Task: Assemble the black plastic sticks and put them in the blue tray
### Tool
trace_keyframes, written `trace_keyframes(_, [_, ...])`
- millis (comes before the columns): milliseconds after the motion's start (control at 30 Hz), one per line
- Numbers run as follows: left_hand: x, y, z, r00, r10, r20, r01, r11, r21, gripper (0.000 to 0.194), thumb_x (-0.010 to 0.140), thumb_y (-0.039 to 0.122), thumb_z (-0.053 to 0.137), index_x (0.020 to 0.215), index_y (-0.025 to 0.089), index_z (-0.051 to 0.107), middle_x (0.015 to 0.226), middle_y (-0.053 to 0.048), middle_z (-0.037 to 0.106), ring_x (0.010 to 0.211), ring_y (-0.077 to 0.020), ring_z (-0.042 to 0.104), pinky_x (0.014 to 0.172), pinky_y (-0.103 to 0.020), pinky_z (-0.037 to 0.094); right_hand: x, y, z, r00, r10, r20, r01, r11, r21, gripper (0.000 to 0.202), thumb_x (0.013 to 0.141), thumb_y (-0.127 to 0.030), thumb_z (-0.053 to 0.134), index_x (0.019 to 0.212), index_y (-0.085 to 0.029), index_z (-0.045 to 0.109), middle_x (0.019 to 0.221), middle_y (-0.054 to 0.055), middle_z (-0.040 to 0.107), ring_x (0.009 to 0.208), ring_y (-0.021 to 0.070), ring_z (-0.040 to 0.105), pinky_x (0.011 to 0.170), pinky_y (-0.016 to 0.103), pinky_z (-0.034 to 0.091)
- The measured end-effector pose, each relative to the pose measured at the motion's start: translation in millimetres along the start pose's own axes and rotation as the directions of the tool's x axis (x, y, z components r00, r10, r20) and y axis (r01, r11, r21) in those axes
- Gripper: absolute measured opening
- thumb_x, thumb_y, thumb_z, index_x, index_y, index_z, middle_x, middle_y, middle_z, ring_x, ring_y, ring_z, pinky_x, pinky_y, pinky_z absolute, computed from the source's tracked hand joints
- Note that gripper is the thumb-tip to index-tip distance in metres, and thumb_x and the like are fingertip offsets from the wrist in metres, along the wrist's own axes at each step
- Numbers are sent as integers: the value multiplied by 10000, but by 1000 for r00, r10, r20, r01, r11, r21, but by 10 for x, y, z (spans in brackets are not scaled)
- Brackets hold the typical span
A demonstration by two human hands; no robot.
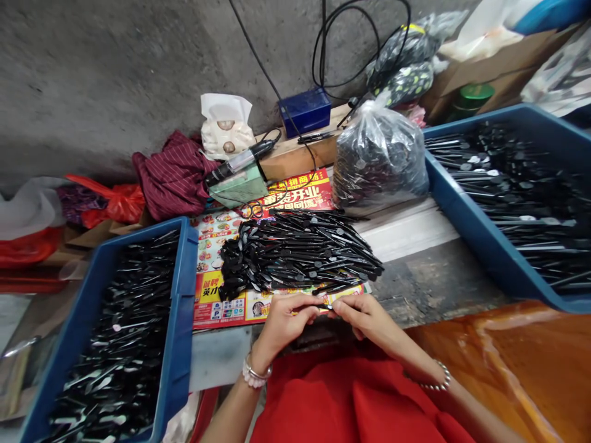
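Close to my body at the front edge of the table, my left hand and my right hand pinch one slender black piece between them. Its exact kind is too small to make out, and my fingers cover both ends. Just beyond my hands, a pile of similar long, thin black pieces lies on a red and yellow printed flyer. Some of them have flat, rounded ends.
Blue bins with more black pieces stand left and right. Behind the pile are a filled clear plastic bag, a corded handheld tool on a green block, and a dark blue box. Cables hang against the wall.
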State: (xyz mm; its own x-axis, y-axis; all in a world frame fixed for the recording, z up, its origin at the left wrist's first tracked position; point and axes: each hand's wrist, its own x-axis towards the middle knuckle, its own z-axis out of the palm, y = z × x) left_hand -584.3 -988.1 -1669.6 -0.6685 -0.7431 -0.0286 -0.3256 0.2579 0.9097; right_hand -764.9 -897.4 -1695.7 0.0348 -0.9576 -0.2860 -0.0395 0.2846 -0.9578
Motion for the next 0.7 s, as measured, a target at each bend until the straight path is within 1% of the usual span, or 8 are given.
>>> trace_keyframes(67, [5, 6, 8, 1000, 6, -8, -6, 1000, 24, 184, 805, 145, 617, 902, 187, 769, 717, -17, 741, 557, -119, 642, 591, -202, 510, -14, -53, -1, 996, -78, -42, 72, 989, -128, 525, 936, -557, 421, 704, -136, 634, 553, -13, 500, 462, 98, 444, 443, 220, 332])
trace_keyframes(133, [8, 16, 21, 999, 17, -30, -16, 999, 43, 188, 803, 128, 616, 902, 191, 763, 812, -21, 760, 670, -136, 685, 686, -215, 533, -34, -99, 3, 978, -188, -86, 157, 946, -284, 444, 959, -455, 435, 741, -150, 671, 641, 17, 618, 587, 139, 550, 556, 239, 407])
trace_keyframes(200, [9, 27, 36, 997, 40, -60, -36, 998, 59, 213, 805, 114, 608, 936, 194, 756, 919, -26, 764, 819, -158, 704, 803, -235, 533, -54, -118, 11, 940, -322, -114, 249, 874, -417, 329, 968, -352, 448, 879, -165, 704, 816, 45, 703, 745, 177, 625, 693, 268, 453])
trace_keyframes(267, [10, 38, 45, 995, 53, -80, -47, 996, 76, 228, 809, 112, 602, 960, 193, 752, 960, -27, 762, 891, -167, 702, 863, -249, 523, -65, -106, 16, 892, -439, -105, 325, 786, -525, 271, 972, -280, 445, 1004, -175, 693, 930, 64, 716, 825, 189, 647, 759, 285, 466])
trace_keyframes(400, [33, 52, 31, 993, 41, -111, -29, 993, 111, 199, 794, 113, 622, 913, 190, 762, 913, -23, 768, 840, -168, 710, 829, -252, 535, -49, -50, 0, 833, -551, -42, 370, 613, -698, 254, 979, -226, 434, 1077, -164, 661, 892, 70, 695, 788, 184, 641, 705, 282, 472])
trace_keyframes(500, [65, 53, 4, 995, 38, -93, -26, 992, 125, 203, 785, 101, 626, 895, 197, 768, 902, -18, 770, 824, -168, 715, 802, -246, 542, -25, -32, -23, 792, -610, -9, 379, 504, -776, 249, 984, -221, 431, 1078, -156, 651, 834, 63, 674, 732, 171, 624, 646, 271, 459])
trace_keyframes(600, [79, 48, -2, 997, 22, -69, -13, 992, 124, 218, 780, 100, 628, 894, 216, 773, 898, -10, 771, 816, -170, 721, 794, -245, 547, -17, -32, -28, 759, -652, 6, 392, 449, -803, 244, 985, -211, 427, 1067, -159, 651, 807, 61, 664, 706, 156, 610, 636, 259, 451])
trace_keyframes(700, [69, 51, 24, 996, 13, -93, -2, 993, 118, 213, 787, 117, 624, 893, 226, 774, 878, -6, 771, 783, -169, 721, 777, -247, 553, -25, -33, -2, 739, -674, -21, 393, 456, -799, 230, 982, -199, 436, 1053, -151, 649, 794, 58, 663, 696, 150, 610, 639, 253, 450])
